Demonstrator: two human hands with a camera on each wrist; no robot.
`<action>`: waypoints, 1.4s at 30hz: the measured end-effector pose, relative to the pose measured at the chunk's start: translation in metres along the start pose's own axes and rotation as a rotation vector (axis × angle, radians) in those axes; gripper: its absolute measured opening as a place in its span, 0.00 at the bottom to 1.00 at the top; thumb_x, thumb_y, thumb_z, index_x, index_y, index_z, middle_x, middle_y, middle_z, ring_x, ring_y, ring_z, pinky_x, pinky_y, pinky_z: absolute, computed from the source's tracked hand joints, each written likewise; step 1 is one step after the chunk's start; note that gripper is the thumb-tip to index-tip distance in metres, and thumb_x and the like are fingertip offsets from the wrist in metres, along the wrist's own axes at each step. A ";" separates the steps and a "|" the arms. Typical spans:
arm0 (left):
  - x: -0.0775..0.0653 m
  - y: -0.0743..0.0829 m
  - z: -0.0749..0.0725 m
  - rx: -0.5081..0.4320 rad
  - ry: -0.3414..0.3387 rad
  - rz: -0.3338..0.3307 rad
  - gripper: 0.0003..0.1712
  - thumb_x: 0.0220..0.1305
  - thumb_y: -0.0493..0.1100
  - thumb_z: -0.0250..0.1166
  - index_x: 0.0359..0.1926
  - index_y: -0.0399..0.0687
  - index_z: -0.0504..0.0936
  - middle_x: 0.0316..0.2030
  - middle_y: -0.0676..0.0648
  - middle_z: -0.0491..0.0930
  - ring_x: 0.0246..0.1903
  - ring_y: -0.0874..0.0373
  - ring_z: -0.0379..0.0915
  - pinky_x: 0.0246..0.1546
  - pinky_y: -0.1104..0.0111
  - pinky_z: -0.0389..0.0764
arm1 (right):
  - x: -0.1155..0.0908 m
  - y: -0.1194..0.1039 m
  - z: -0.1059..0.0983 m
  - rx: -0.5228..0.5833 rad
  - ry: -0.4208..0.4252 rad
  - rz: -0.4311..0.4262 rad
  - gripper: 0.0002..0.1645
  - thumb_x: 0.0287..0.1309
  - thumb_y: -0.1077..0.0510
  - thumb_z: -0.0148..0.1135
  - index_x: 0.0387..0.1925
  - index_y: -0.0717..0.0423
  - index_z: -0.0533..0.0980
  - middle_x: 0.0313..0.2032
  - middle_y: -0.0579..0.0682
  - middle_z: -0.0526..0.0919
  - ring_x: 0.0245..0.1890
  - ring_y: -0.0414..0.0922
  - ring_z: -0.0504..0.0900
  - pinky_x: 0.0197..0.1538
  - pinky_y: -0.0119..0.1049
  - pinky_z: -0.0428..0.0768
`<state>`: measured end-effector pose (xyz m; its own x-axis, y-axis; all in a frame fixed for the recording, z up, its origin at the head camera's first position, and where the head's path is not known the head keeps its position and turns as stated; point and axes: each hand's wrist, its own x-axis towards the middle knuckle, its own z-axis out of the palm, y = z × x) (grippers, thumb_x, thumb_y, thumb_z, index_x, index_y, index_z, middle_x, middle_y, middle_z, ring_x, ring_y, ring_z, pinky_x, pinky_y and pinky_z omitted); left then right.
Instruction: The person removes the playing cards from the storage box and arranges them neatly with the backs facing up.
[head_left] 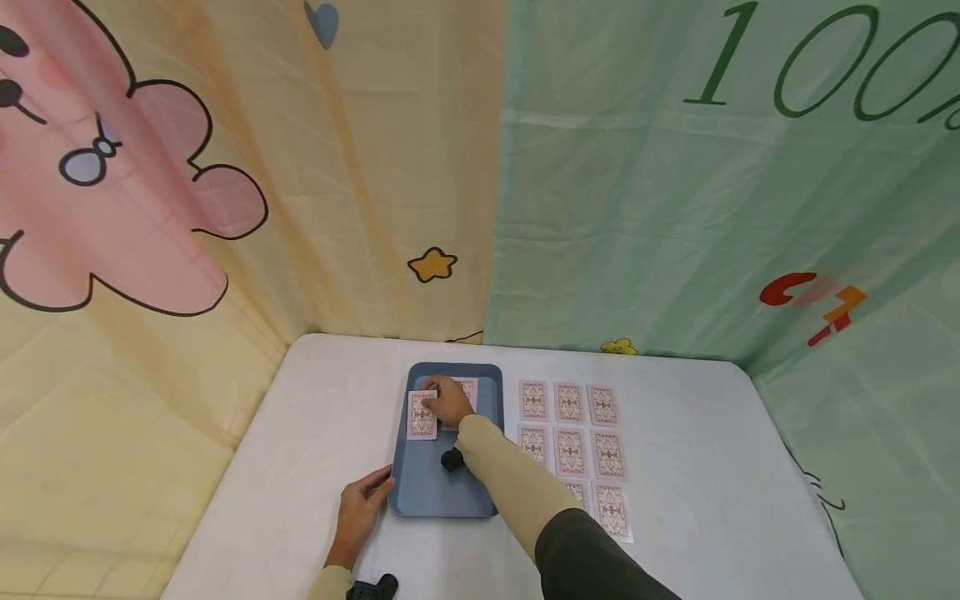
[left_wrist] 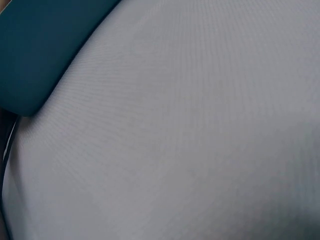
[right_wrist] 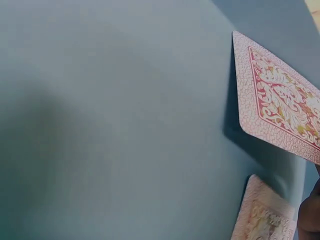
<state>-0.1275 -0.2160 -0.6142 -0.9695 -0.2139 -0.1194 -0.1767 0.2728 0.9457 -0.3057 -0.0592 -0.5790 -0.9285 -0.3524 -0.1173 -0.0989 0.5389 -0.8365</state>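
Note:
Over the upper left of a blue-grey tray (head_left: 442,493), my right hand (head_left: 450,402) pinches a playing card (head_left: 422,421) by its right side. The card shows its red-and-cream patterned back; in the right wrist view it is tilted and casts a shadow on the tray. A second playing card (head_left: 469,388) lies back up in the tray, partly covered by my right hand. My left hand (head_left: 358,510) holds the tray's left edge near the front corner with fingers and thumb. The left wrist view shows only a tray corner (left_wrist: 45,50) and white cloth.
Right of the tray, several playing cards (head_left: 568,402) lie back up in rows on the white table (head_left: 697,467). My right sleeve (head_left: 517,479) crosses over the tray's right side and hides parts of some cards. Printed curtains (head_left: 637,208) hang behind the table.

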 end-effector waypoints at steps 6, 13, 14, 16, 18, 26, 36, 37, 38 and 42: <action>0.000 0.001 0.001 -0.014 -0.012 -0.010 0.21 0.65 0.39 0.64 0.55 0.31 0.78 0.53 0.35 0.79 0.49 0.65 0.75 0.45 0.79 0.75 | -0.007 -0.004 -0.007 0.049 0.027 0.027 0.10 0.62 0.63 0.61 0.44 0.54 0.80 0.37 0.48 0.81 0.32 0.40 0.75 0.34 0.33 0.75; 0.001 0.005 -0.001 0.000 -0.007 -0.001 0.21 0.65 0.39 0.63 0.56 0.31 0.78 0.53 0.35 0.79 0.51 0.59 0.75 0.46 0.80 0.75 | -0.013 -0.005 -0.020 0.087 0.080 0.004 0.09 0.61 0.62 0.62 0.43 0.54 0.82 0.43 0.51 0.82 0.41 0.44 0.77 0.42 0.37 0.77; 0.001 0.005 -0.001 -0.001 -0.007 -0.004 0.21 0.65 0.38 0.63 0.56 0.32 0.78 0.53 0.35 0.79 0.52 0.58 0.75 0.46 0.80 0.74 | -0.014 -0.005 -0.023 0.098 0.084 -0.005 0.09 0.61 0.63 0.62 0.43 0.55 0.82 0.43 0.52 0.83 0.40 0.44 0.77 0.41 0.37 0.77; 0.002 0.005 -0.001 0.003 -0.007 -0.008 0.21 0.65 0.39 0.63 0.56 0.32 0.78 0.53 0.35 0.79 0.52 0.57 0.75 0.46 0.80 0.74 | -0.016 -0.004 -0.028 0.109 0.086 -0.017 0.09 0.61 0.63 0.62 0.43 0.56 0.82 0.42 0.51 0.83 0.39 0.43 0.77 0.40 0.36 0.77; 0.003 0.005 -0.001 0.016 -0.005 -0.008 0.21 0.65 0.39 0.63 0.56 0.31 0.78 0.53 0.35 0.79 0.52 0.57 0.75 0.46 0.80 0.74 | -0.018 -0.002 -0.034 0.131 0.079 -0.018 0.10 0.62 0.63 0.61 0.43 0.55 0.82 0.42 0.51 0.83 0.37 0.43 0.76 0.38 0.35 0.76; 0.001 0.004 -0.002 0.045 0.007 -0.001 0.20 0.65 0.38 0.63 0.55 0.32 0.79 0.52 0.35 0.79 0.51 0.58 0.75 0.46 0.80 0.74 | -0.029 0.003 -0.061 0.163 0.094 -0.028 0.10 0.61 0.62 0.62 0.44 0.56 0.83 0.39 0.50 0.83 0.33 0.42 0.74 0.34 0.33 0.75; 0.002 0.000 0.000 0.048 0.014 -0.006 0.20 0.66 0.39 0.63 0.55 0.32 0.79 0.52 0.36 0.80 0.54 0.48 0.75 0.46 0.82 0.72 | -0.047 0.013 -0.090 0.200 0.145 -0.012 0.11 0.61 0.62 0.63 0.45 0.58 0.83 0.40 0.52 0.83 0.36 0.43 0.76 0.34 0.33 0.77; 0.003 0.000 0.000 0.049 0.016 -0.004 0.19 0.66 0.39 0.62 0.55 0.31 0.79 0.52 0.36 0.80 0.54 0.48 0.75 0.46 0.82 0.72 | -0.048 0.014 -0.092 0.206 0.148 -0.016 0.11 0.61 0.62 0.63 0.45 0.58 0.83 0.40 0.53 0.83 0.34 0.43 0.76 0.34 0.33 0.76; 0.003 -0.001 0.000 0.057 0.017 0.003 0.19 0.66 0.38 0.62 0.55 0.31 0.79 0.52 0.35 0.79 0.54 0.47 0.75 0.46 0.82 0.72 | -0.050 0.015 -0.095 0.210 0.151 -0.017 0.11 0.61 0.62 0.63 0.45 0.58 0.83 0.40 0.53 0.83 0.33 0.42 0.76 0.33 0.33 0.76; 0.003 -0.001 0.000 0.063 0.011 -0.015 0.19 0.66 0.38 0.62 0.55 0.32 0.79 0.53 0.36 0.79 0.55 0.49 0.74 0.46 0.83 0.71 | -0.057 0.022 -0.103 0.240 0.144 -0.031 0.12 0.61 0.63 0.62 0.46 0.61 0.81 0.42 0.56 0.84 0.29 0.41 0.75 0.31 0.32 0.76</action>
<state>-0.1304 -0.2167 -0.6160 -0.9648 -0.2289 -0.1292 -0.2013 0.3276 0.9231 -0.2914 0.0516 -0.5354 -0.9695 -0.2438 -0.0268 -0.0562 0.3271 -0.9433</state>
